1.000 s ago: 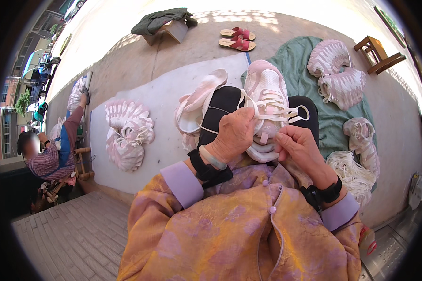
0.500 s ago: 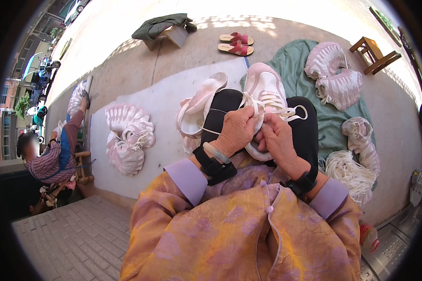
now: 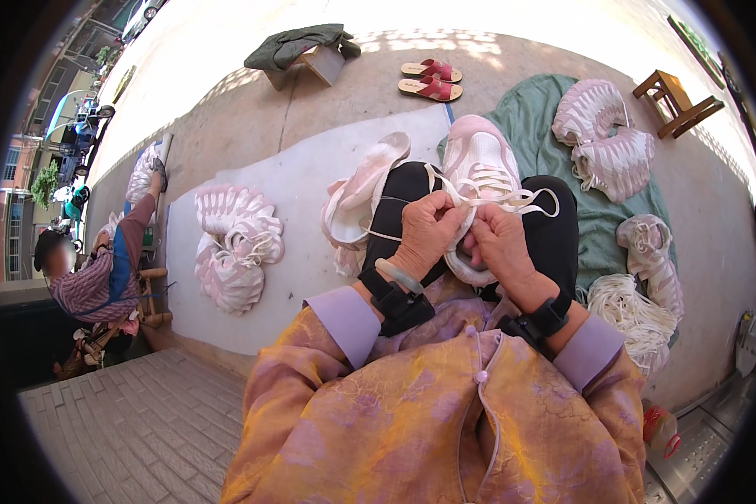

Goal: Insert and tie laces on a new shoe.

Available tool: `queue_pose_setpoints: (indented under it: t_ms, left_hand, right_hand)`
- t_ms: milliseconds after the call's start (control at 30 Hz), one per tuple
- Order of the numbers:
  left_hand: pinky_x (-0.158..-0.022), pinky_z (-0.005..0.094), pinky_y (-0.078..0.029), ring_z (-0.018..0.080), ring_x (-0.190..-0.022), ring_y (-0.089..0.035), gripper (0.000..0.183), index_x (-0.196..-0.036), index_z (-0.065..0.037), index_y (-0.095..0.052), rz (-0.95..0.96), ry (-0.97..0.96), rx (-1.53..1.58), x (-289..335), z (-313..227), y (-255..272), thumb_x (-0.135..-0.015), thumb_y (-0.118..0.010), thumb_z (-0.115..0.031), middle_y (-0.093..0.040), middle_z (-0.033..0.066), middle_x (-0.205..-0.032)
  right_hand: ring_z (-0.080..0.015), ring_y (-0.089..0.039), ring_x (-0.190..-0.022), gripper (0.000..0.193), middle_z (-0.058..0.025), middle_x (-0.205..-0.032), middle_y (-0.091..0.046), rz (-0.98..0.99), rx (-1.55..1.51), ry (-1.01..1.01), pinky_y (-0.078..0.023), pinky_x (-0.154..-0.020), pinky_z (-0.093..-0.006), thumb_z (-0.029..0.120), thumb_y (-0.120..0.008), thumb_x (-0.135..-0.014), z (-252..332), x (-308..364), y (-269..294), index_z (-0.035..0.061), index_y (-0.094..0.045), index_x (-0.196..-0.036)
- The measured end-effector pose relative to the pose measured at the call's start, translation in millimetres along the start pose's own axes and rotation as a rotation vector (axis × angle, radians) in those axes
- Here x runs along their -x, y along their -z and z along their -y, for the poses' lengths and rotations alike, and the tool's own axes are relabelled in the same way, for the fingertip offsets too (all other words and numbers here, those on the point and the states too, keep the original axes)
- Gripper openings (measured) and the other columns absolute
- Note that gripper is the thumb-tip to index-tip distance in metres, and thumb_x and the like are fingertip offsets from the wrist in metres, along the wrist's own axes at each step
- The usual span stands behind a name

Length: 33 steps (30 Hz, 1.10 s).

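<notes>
A: Head view: how many shoes are in hand?

B: One pale pink shoe, lying on the person's lap. The left hand and right hand sit side by side over it, each pinched shut on the white lace.

A: And loose ones?

B: A second pink shoe lies just left of the knees, on the grey mat. One pile of shoe uppers rests near the mat's left edge; two more piles lie on the green cloth.

A: Anything else?

B: Two red sandals beyond the mat's far edge, and one wooden stool on the right.
</notes>
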<state>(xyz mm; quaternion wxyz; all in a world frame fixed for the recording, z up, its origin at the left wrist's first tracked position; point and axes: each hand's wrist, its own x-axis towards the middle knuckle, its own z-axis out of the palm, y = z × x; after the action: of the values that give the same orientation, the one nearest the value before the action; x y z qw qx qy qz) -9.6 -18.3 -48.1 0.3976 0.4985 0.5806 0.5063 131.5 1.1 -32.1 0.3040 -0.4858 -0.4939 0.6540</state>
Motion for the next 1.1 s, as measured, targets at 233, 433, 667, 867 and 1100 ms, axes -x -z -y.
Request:
queue_pose_setpoints:
  t_ms: [233, 433, 667, 867, 1100]
  left_hand:
    - [-0.044, 0.0176, -0.033, 0.0027, -0.048, -0.043, 0.010, -0.086, -0.004, -0.062, -0.008, 0.268, 0.441, -0.9, -22.4, 7.7, -0.088, -0.060, -0.013, -0.055, -0.0021, -0.064]
    - [-0.039, 0.0169, -0.035, 0.0039, -0.046, -0.049, 0.010, -0.083, -0.004, -0.059, -0.135, 0.324, 0.471, -1.6, -25.1, 15.4, -0.088, -0.059, -0.012, -0.056, 0.0005, -0.064]
    - [-0.043, 0.0166, -0.035, 0.0025, -0.050, -0.047, 0.004, -0.086, -0.004, -0.058, 0.026, 0.342, 0.276, 5.0, -30.9, 10.6, -0.087, -0.059, -0.007, -0.057, -0.0012, -0.067]
    - [-0.049, 0.0158, -0.037, 0.0009, -0.056, -0.046, 0.004, -0.089, 0.001, -0.061, 0.092, -0.040, 0.132, 13.5, -67.1, -1.1, -0.087, -0.060, -0.001, -0.057, -0.0024, -0.070]
    - [-0.046, 0.0219, -0.044, 0.0077, -0.051, -0.057, 0.018, -0.102, 0.003, -0.059, 0.369, 0.110, -0.283, 17.5, -53.8, -31.1, -0.089, -0.050, -0.005, -0.060, 0.0041, -0.067]
  right_hand:
    - [-0.0069, -0.047, -0.050, 0.013, -0.0024, -0.057, -0.054, 0.076, 0.305, 0.149, -0.039, -0.046, -0.0244, 0.004, -0.051, -0.086, 12.3, 20.8, 23.9, -0.0019, -0.059, -0.079]
    - [-0.0060, -0.047, -0.049, 0.011, -0.0012, -0.056, -0.054, 0.178, 0.418, 0.077, -0.038, -0.045, -0.0229, 0.006, -0.053, -0.084, 15.8, 69.3, 100.2, -0.0010, -0.059, -0.079]
    - [-0.0055, -0.046, -0.044, 0.007, -0.0014, -0.058, -0.056, 0.074, 0.216, -0.205, -0.035, -0.040, -0.0217, 0.006, -0.058, -0.084, 6.0, 91.9, 144.6, 0.0012, -0.063, -0.083]
    - [-0.0134, -0.051, -0.056, 0.018, -0.0058, -0.071, -0.056, -0.107, 0.501, 0.421, -0.041, -0.052, -0.0267, 0.006, -0.069, -0.074, 7.5, 56.3, 122.7, -0.0004, -0.062, -0.089]
    - [-0.0268, -0.060, -0.065, 0.042, -0.0107, -0.078, -0.059, -0.091, 0.532, 0.558, -0.047, -0.057, -0.0348, 0.009, -0.067, -0.073, 1.0, 31.9, 75.0, 0.0023, -0.054, -0.112]
